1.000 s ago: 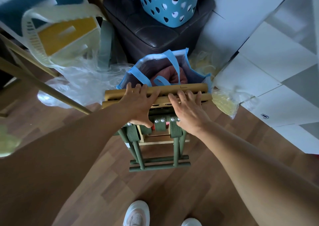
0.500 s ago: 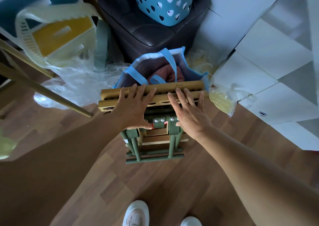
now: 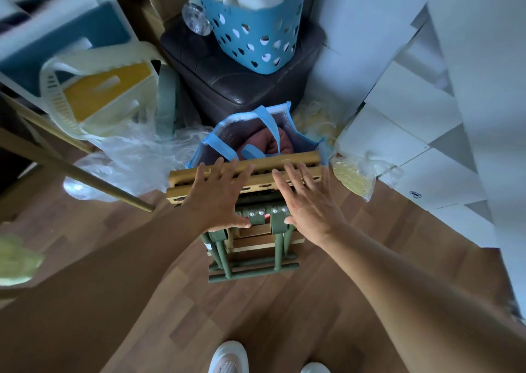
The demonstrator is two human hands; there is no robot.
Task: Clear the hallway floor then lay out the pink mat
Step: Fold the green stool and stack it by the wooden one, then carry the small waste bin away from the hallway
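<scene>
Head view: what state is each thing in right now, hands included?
folding table, folded, standing on end on the floor in front of the blue tote bag.
left hand, open, fingers flat on the table's wooden top edge.
right hand, open, fingers spread over the same edge.
blue tote bag, open at the top, a reddish roll inside.
blue basket, upright on the dark ottoman, filled.
white basket, tipped over.

Lighting: dim, cool, bluish daylight, brightest on the white panels (image 3: pixel 427 122) at right.
Shadows: soft and heavy over the wooden floor (image 3: pixel 270 315) and the dark ottoman (image 3: pixel 242 88).
Blur: slight smear on the right hand (image 3: pixel 310 202); the upper-left corner and the pale object (image 3: pixel 17 259) at the left edge are out of focus.
Distortion: wide-angle bowing towards the edges.
</scene>
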